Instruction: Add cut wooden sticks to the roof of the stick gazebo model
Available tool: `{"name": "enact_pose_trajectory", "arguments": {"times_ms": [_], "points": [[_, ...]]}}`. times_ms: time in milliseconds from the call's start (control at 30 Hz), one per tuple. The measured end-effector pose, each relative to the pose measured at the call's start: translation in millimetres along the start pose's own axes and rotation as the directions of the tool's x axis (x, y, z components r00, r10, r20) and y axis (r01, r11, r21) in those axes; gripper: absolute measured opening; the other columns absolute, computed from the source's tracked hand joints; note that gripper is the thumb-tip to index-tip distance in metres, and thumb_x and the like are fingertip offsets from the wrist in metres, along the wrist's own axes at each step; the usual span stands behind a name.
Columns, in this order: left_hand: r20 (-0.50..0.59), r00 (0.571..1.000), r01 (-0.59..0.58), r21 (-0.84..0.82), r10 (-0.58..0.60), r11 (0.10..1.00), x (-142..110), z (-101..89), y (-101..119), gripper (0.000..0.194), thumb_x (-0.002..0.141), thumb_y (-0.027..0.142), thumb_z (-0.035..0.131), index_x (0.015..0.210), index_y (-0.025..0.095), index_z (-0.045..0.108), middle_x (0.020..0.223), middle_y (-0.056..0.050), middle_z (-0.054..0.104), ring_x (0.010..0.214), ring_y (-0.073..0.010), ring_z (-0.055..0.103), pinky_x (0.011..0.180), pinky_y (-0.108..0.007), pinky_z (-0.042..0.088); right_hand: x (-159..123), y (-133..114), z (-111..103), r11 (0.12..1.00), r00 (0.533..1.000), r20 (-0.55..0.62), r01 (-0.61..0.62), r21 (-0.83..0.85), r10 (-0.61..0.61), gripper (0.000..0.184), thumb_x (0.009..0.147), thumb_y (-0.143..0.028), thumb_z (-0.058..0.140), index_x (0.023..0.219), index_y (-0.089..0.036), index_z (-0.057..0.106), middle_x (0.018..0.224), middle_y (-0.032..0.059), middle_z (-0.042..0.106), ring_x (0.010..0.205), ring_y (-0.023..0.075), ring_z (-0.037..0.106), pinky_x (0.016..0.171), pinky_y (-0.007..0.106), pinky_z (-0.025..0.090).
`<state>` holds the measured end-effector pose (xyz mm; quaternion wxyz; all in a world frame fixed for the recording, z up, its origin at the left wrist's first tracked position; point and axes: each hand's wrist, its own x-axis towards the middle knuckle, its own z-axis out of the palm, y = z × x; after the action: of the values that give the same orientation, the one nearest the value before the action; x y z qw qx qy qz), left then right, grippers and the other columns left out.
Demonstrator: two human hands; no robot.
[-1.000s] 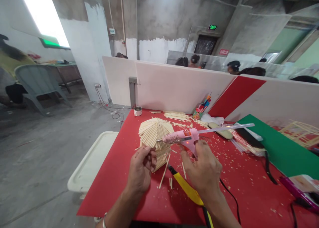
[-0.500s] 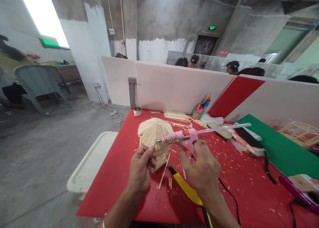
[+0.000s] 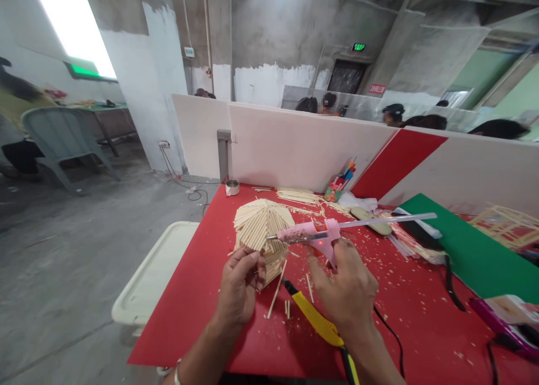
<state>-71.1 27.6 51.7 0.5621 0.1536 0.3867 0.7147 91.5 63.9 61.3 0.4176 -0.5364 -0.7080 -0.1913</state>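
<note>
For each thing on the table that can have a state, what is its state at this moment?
Glue gun: held in the right hand, red light on, nozzle pointing at the stick house.
Glue stick: loaded, sticking out behind the gun.
Stick house: standing on the red table, steadied by the left hand.
Yellow-handled tool: lying flat, not held.
Small tin: upright, open.

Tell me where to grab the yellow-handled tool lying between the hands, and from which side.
Grip the yellow-handled tool at mid-handle, coming from above. It lies flat on the red table, handle running toward the near edge, dark tip pointing at the stick model. The handle is its widest part, bare on top; the right hand, on the pink glue gun, crowds its right side.
</note>
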Motion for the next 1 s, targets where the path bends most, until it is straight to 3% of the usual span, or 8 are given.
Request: {"name": "enact_pose_trajectory", "arguments": {"times_ms": [1000], "points": [[0.017, 1.0, -0.02, 0.037, 0.019, 0.999, 1.6, 1.7, -3.9, 0.028, 0.058, 0.03, 0.079, 0.063, 0.015, 0.056, 0.051, 0.003, 0.057, 0.04, -0.0049, 0.045, 0.038, -0.016, 0.031, -7.2, -0.9, 1.6, 0.999, 1.0, 0.024, -0.012, 0.048, 0.011, 0.029, 0.089, -0.046, 0.046, 0.086, -0.018, 0.054, 0.07, 0.0021, 0.054, 0.059, 0.0159, 0.049, 0.054, 0.027, 0.033]]}}
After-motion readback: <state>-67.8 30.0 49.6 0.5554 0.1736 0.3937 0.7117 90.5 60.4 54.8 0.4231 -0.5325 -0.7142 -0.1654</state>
